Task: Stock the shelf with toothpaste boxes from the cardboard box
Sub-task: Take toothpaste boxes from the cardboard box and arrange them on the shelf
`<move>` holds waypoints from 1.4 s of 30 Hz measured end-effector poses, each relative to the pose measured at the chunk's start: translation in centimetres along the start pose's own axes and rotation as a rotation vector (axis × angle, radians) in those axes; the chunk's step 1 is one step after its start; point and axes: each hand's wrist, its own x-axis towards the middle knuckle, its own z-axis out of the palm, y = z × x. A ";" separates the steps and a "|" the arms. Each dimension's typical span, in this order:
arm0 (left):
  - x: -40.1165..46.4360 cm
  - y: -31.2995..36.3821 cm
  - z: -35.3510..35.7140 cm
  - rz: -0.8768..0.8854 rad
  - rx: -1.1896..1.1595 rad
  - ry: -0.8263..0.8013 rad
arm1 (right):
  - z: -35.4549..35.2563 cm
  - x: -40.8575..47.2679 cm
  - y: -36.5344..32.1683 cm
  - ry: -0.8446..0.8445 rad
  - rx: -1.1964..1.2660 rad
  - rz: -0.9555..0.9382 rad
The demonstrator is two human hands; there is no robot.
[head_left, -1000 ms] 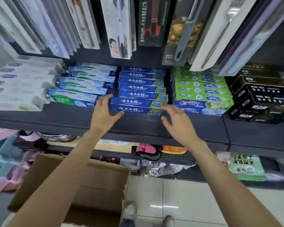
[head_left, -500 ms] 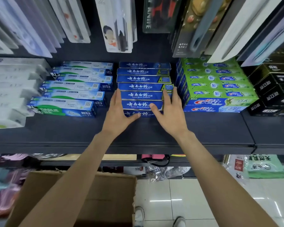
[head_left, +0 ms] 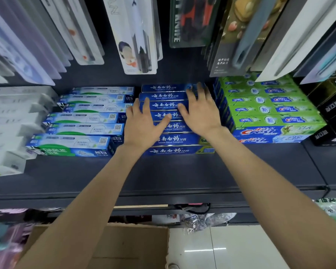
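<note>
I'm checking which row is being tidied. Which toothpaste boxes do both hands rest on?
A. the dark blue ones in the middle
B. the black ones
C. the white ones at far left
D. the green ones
A: the left hand and right hand lie flat, fingers straight, on the dark blue boxes.

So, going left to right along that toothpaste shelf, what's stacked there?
White boxes → Darlie boxes → dark blue boxes, with the left hand and right hand resting flat on them → green Crest boxes → black boxes.
</note>
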 end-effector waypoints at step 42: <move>1.3 -1.2 0.0 0.086 -0.083 -0.258 | 0.3 -4.0 -0.1 -0.140 0.090 0.125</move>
